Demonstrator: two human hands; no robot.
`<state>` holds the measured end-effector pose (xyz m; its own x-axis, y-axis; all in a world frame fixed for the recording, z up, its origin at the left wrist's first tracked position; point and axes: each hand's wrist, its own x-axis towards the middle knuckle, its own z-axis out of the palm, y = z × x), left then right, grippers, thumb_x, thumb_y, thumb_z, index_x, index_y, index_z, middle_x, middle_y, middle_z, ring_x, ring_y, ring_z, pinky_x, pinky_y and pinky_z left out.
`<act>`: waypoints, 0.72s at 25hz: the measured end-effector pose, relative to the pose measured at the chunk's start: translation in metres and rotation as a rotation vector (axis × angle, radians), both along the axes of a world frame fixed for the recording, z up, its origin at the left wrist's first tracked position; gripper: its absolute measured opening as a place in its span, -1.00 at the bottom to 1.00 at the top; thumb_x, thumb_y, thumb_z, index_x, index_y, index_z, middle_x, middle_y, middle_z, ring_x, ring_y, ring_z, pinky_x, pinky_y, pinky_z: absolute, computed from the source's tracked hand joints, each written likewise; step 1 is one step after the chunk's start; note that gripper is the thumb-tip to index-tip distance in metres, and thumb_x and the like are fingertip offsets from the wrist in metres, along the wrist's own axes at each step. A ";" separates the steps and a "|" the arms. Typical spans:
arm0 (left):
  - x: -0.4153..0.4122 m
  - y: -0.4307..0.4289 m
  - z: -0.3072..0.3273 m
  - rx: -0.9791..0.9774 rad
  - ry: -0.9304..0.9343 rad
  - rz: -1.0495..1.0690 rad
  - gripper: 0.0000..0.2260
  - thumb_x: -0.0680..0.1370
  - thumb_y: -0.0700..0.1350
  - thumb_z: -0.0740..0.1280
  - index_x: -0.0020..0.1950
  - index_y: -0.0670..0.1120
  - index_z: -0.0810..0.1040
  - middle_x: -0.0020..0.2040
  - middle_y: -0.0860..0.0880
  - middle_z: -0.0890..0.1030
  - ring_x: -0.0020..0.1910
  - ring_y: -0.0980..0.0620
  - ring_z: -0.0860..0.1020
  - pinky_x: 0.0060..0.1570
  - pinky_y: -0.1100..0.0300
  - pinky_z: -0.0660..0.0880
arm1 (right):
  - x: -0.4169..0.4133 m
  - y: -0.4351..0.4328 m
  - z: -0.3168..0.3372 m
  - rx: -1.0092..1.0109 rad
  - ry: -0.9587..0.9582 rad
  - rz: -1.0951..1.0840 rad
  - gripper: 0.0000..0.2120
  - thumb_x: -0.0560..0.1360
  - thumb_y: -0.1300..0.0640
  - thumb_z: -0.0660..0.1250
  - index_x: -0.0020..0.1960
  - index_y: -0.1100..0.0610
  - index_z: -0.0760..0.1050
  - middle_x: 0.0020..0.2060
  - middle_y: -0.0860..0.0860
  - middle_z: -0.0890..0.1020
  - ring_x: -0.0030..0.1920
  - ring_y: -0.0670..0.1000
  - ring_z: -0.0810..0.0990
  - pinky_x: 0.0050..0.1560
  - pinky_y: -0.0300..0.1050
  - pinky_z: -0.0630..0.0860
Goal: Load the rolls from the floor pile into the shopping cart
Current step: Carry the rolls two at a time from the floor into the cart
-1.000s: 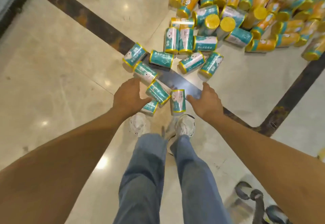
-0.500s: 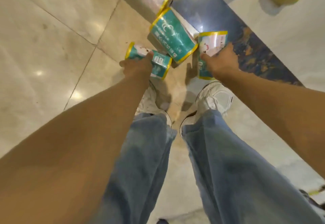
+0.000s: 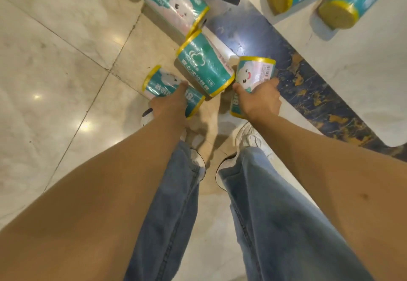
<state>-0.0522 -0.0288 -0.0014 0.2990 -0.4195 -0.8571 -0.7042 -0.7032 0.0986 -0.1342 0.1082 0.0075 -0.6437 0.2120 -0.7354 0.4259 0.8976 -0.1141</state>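
Both bare arms stretch straight down. The left hand [image 3: 170,104] curls over the left roll [image 3: 161,83] (thumb laid along its top); the right hand [image 3: 262,100] clasps the right roll [image 3: 253,72], thumb and fingers on opposite sides.

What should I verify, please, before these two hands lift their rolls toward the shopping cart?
1. Left hand grips left roll: ok.
2. Right hand grips right roll: ok.
3. Held rolls free of middle roll: cannot tell; it lies very close to both.
4. Held rolls already off the floor: cannot tell.
5. Shopping cart in sight: not ok, it is out of view.
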 end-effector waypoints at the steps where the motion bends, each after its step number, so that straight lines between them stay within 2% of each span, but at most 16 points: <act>1: -0.001 -0.005 0.013 -0.008 0.013 0.012 -0.28 0.33 0.11 0.55 0.32 -0.13 0.28 0.12 -0.05 0.49 0.01 -0.03 0.54 0.03 0.08 0.56 | -0.002 -0.005 0.015 -0.012 0.005 0.005 -0.27 0.43 -0.18 0.40 0.36 0.23 0.19 0.27 0.18 0.46 0.25 0.23 0.48 0.18 0.06 0.42; 3: -0.009 -0.015 0.044 -0.058 0.048 -0.040 -0.28 0.30 0.09 0.57 0.31 -0.13 0.33 0.10 -0.07 0.52 -0.01 -0.03 0.58 -0.03 0.10 0.58 | -0.009 -0.016 0.054 -0.050 0.039 0.052 -0.30 0.43 -0.19 0.40 0.32 0.24 0.22 0.24 0.19 0.48 0.23 0.23 0.49 0.13 0.04 0.43; 7: -0.042 -0.039 0.124 -0.197 0.090 -0.395 -0.28 0.28 0.12 0.57 0.28 -0.15 0.35 0.12 -0.10 0.52 0.10 -0.12 0.55 0.12 0.00 0.54 | -0.041 -0.045 0.138 -0.125 0.105 0.087 -0.30 0.43 -0.21 0.39 0.31 0.25 0.24 0.23 0.19 0.49 0.23 0.21 0.48 0.11 0.01 0.41; 9: -0.069 -0.049 0.176 -0.241 0.153 -0.520 -0.31 0.30 0.12 0.56 0.28 -0.15 0.37 0.18 -0.12 0.54 0.17 -0.13 0.52 0.17 0.03 0.49 | -0.065 -0.062 0.186 -0.169 0.156 0.062 -0.29 0.42 -0.21 0.39 0.33 0.23 0.24 0.22 0.18 0.51 0.24 0.21 0.48 0.11 0.02 0.42; 11: -0.096 -0.057 0.226 -0.301 0.210 -0.609 -0.33 0.29 0.11 0.56 0.26 -0.12 0.38 0.18 -0.08 0.55 0.19 -0.10 0.51 0.15 0.11 0.45 | -0.089 -0.077 0.231 -0.220 0.206 0.017 -0.26 0.40 -0.21 0.41 0.35 0.21 0.24 0.23 0.17 0.52 0.24 0.22 0.49 0.13 0.03 0.43; 15: -0.146 -0.071 0.329 -0.389 0.296 -0.783 -0.35 0.26 0.14 0.56 0.22 -0.08 0.40 0.15 -0.05 0.57 0.17 -0.10 0.53 0.07 0.10 0.42 | -0.133 -0.089 0.328 -0.316 0.319 -0.017 -0.25 0.38 -0.20 0.45 0.33 0.23 0.26 0.22 0.18 0.52 0.25 0.22 0.49 0.11 0.02 0.43; 18: -0.186 -0.082 0.424 -0.450 0.415 -0.840 -0.33 0.25 0.17 0.56 0.22 -0.08 0.41 0.15 -0.05 0.57 0.16 -0.10 0.53 0.04 0.12 0.42 | -0.160 -0.088 0.422 -0.359 0.447 -0.062 -0.22 0.37 -0.21 0.46 0.34 0.24 0.25 0.24 0.19 0.52 0.26 0.23 0.47 0.13 0.03 0.42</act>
